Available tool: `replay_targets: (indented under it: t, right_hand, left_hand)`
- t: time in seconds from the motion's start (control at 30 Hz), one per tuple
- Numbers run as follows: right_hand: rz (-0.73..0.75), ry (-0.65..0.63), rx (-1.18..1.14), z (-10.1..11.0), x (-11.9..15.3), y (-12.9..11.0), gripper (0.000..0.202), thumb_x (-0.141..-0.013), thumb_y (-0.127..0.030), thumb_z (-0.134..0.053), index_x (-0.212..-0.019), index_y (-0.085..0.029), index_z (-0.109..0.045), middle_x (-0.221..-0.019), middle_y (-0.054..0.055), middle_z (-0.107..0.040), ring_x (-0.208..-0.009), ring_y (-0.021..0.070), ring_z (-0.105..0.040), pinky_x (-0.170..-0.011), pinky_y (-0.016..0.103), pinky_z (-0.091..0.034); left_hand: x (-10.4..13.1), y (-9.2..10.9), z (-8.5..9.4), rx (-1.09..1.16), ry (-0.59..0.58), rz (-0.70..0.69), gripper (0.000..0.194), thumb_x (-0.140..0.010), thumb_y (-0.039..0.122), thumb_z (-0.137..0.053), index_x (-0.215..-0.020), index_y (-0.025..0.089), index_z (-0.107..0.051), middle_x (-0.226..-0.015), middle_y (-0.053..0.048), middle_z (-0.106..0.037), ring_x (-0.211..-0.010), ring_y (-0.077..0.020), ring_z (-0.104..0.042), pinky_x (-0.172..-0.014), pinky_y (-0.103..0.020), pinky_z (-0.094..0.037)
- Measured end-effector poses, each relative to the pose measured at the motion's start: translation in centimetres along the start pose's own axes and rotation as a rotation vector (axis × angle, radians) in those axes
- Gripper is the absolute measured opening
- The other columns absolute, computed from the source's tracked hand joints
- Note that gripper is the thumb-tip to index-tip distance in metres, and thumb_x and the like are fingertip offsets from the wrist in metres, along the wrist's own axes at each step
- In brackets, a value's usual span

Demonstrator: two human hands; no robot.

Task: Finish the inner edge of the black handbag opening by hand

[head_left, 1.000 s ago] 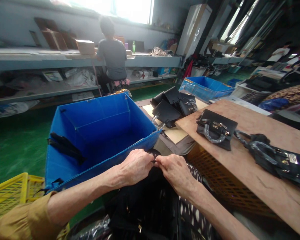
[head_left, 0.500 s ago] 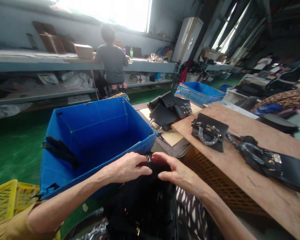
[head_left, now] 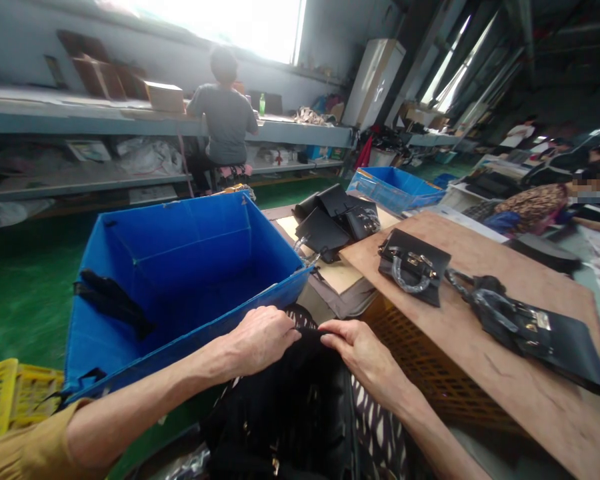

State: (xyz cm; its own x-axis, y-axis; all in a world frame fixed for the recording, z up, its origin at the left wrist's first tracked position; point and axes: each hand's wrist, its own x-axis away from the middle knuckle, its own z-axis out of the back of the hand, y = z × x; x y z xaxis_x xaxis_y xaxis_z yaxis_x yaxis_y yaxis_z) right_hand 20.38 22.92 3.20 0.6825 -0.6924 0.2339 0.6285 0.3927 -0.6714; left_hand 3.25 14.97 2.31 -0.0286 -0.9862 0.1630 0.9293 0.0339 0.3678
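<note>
A black handbag (head_left: 300, 407) rests on my lap over patterned cloth (head_left: 377, 420), with gold-coloured metal fittings near its lower part. My left hand (head_left: 267, 337) is closed, thumb and fingers pinching the bag's upper edge. Close by on the right, my right hand (head_left: 353, 343) pinches the same edge between thumb and fingers. A short stretch of black edge shows between the two hands. Plastic-wrapped material (head_left: 187, 463) lies at the bag's lower left. Much of the bag's inside is too dark to make out.
A blue bin (head_left: 195, 233) stands at front left, a black strap over its side. On the wooden board (head_left: 485, 253) at right lie a small black handbag (head_left: 415, 263) and another black bag (head_left: 565, 340). Black bag pieces (head_left: 325, 223) are piled behind. A person (head_left: 225, 120) sits at the far bench.
Both hands have closed from loosely curved fingers into pinches on the bag's upper edge. The camera view has shifted slightly.
</note>
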Motion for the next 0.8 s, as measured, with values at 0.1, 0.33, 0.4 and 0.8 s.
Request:
replay_targets:
  t: [0.1,0.33,0.4,0.8]
  right_hand:
    - [0.025,0.003,0.066,-0.3,0.0,0.1,0.021,-0.079,-0.024,-0.047,-0.075,-0.022,-0.068,-0.069,0.001,-0.065,-0.075,0.018,-0.059,-0.068,0.026,-0.038]
    - [0.086,-0.048,0.172,-0.1,0.0,0.3,0.018,-0.08,-0.025,-0.048,-0.081,-0.024,-0.065,-0.076,0.0,-0.067,-0.074,0.0166,-0.06,-0.066,0.024,-0.038]
    - [0.113,-0.07,0.277,0.0,0.0,-0.3,0.015,-0.077,-0.026,-0.053,-0.086,-0.025,-0.065,-0.08,0.001,-0.068,-0.079,0.0183,-0.06,-0.067,0.024,-0.038]
    - [0.055,-0.166,-0.298,0.0,-0.3,1.4,0.027,-0.075,-0.021,-0.049,-0.095,-0.019,-0.067,-0.078,0.0,-0.066,-0.081,0.0195,-0.057,-0.075,0.027,-0.039]
  left_hand:
    - [-0.1,-0.1,0.0,-0.02,-0.014,-0.014,0.032,-0.084,0.03,-0.039,-0.062,0.017,-0.058,-0.055,-0.003,-0.056,-0.049,-0.0136,-0.05,-0.045,-0.024,-0.022]
    - [-0.4,-0.4,-0.1,0.025,-0.023,-0.07,0.031,-0.084,0.029,-0.039,-0.061,0.017,-0.057,-0.054,-0.002,-0.056,-0.047,-0.0117,-0.049,-0.043,-0.022,-0.023]
    - [-0.4,-0.3,-0.1,0.004,-0.02,-0.093,0.029,-0.082,0.027,-0.04,-0.061,0.017,-0.057,-0.055,-0.003,-0.057,-0.049,-0.0126,-0.051,-0.043,-0.022,-0.023]
    - [0.2,0.1,-0.2,0.065,-0.013,-0.029,0.02,-0.077,0.035,-0.051,-0.066,0.019,-0.057,-0.063,-0.002,-0.059,-0.061,-0.0177,-0.055,-0.049,-0.023,-0.027]
